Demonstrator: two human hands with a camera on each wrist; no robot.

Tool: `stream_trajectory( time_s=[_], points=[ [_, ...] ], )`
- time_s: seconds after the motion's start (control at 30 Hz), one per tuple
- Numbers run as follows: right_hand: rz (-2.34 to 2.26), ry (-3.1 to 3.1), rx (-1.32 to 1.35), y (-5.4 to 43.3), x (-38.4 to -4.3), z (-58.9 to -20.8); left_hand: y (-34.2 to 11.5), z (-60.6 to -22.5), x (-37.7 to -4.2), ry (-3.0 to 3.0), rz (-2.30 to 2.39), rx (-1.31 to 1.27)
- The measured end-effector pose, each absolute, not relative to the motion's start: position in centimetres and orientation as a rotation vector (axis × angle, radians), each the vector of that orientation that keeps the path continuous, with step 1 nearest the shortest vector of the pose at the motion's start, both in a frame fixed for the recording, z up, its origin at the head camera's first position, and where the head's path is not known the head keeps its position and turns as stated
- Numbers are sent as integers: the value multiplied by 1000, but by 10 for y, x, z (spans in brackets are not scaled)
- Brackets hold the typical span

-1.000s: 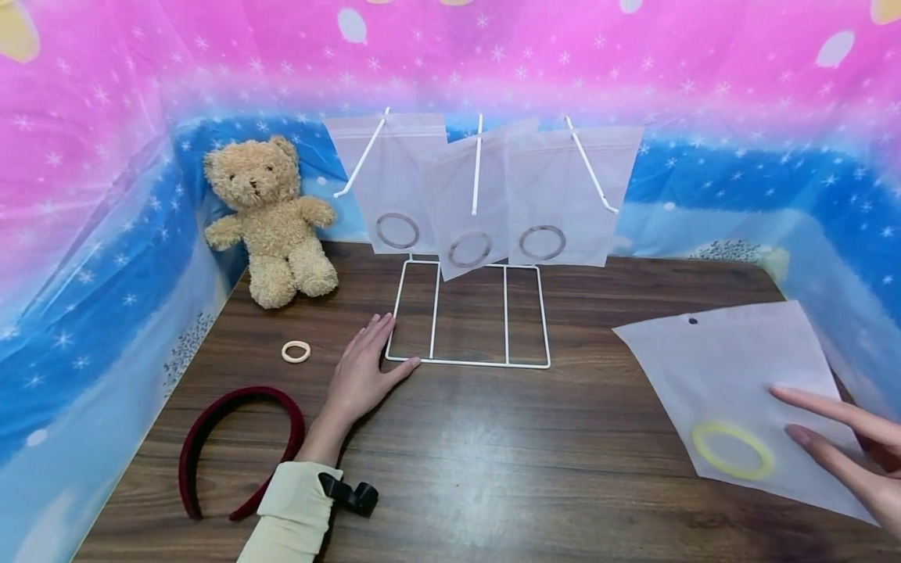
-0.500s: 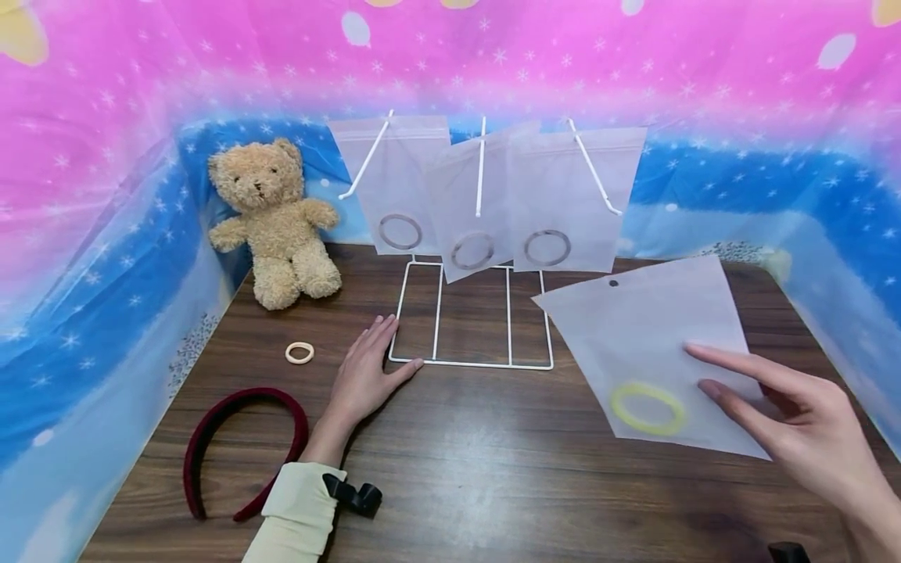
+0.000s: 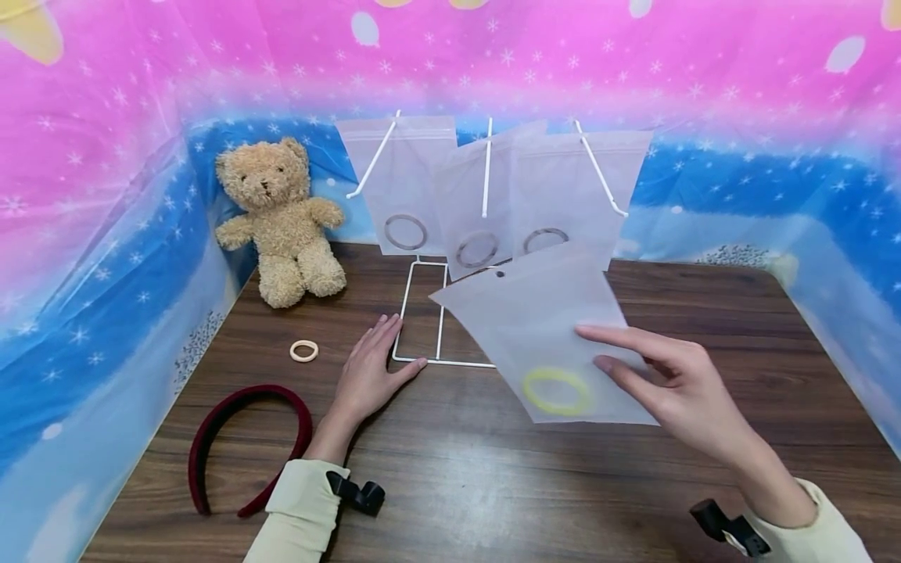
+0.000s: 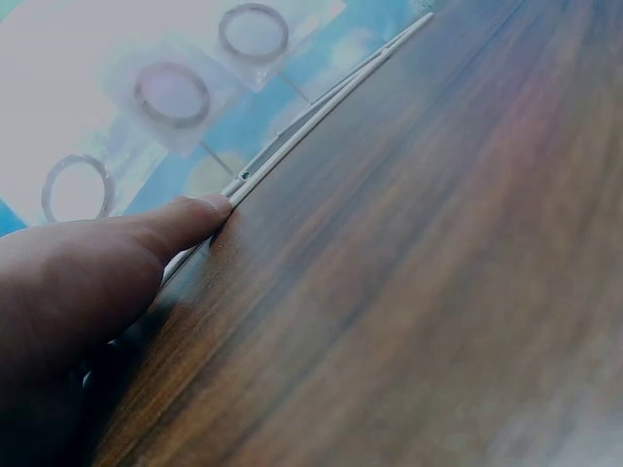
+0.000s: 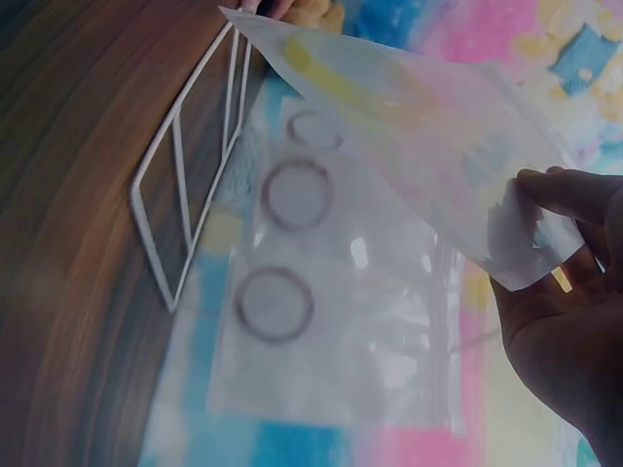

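Note:
A white wire rack [image 3: 457, 363] stands toward the back of the table. My left hand [image 3: 366, 375] rests on its front left corner, fingers straight, thumb [image 4: 200, 219] on the front bar. My right hand [image 3: 690, 383] pinches a translucent zip bag [image 3: 535, 313] by its right side, thumb and fingers on either face. The bag is tilted in the air and shows a yellow ring shape low down and a small hole near its top edge. It overlaps the rack's right part in the head view. Three similar bags [image 3: 408, 176] with dark rings hang on the rack's prongs [image 3: 486, 180].
A tan teddy bear [image 3: 281, 234] sits at the back left against the patterned cloth [image 3: 535, 62]. Left of my left hand lie a small cream ring [image 3: 293, 354] and a dark red headband [image 3: 199, 461] on the wooden table [image 3: 450, 500].
My right hand has carried the pinched bag leftward from the table's right side, until it covers part of the rack. The left hand has stayed on the rack corner.

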State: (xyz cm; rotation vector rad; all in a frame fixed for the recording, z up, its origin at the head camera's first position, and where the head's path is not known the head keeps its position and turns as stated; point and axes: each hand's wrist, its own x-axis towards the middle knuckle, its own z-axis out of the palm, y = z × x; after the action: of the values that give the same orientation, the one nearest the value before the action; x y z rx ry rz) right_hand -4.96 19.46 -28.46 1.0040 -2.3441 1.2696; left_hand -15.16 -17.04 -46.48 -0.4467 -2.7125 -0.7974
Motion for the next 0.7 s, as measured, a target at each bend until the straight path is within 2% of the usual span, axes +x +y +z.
stream_trajectory(
  time_s=[0.7],
  points=[
    [1383, -2196, 1225, 113, -102, -250, -171, -465, -151, -2743, -810, -438]
  ],
)
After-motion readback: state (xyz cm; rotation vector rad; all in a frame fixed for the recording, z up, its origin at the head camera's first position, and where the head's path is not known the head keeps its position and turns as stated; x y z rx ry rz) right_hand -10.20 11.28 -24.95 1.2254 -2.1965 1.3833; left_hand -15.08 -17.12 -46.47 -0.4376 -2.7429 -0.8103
